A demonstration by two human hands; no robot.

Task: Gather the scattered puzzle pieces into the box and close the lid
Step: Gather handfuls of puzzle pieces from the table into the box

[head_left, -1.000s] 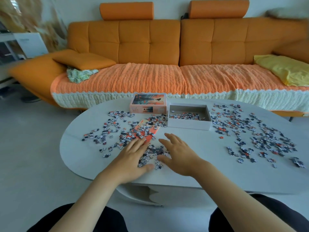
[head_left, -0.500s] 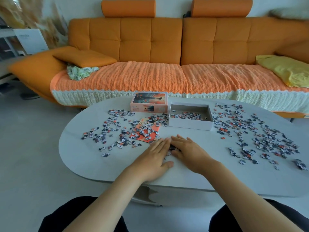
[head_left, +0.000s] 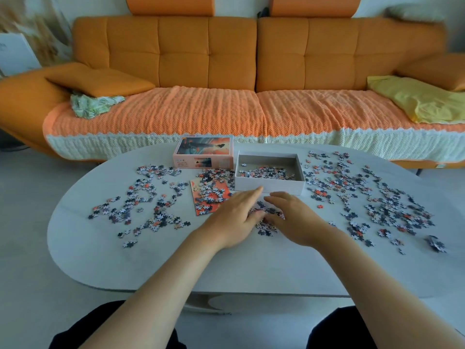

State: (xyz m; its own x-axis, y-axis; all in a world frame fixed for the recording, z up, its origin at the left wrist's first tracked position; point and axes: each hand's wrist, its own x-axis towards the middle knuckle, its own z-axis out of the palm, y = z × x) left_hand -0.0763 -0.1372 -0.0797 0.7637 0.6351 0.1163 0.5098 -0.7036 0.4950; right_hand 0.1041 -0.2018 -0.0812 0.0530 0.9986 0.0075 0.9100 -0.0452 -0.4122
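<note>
On the table (head_left: 151,260), box (head_left: 269,188) sits at 12 o'clock, some pieces inside. lid (head_left: 203,152) just beside, at its 9. sheet (head_left: 200,210) at box's 7, pieces on it. loose pieces (head_left: 146,197) spread at table's 9 and 3. small heap (head_left: 264,226) at box's 6, between left hand (head_left: 234,217) and right hand (head_left: 294,217).

On my feed I see two forearms (head_left: 163,285) bare up to the frame's lower edge, a bare left hand (head_left: 234,217) and right hand (head_left: 299,220), and plain black trousers (head_left: 108,328) over both knees.
</note>
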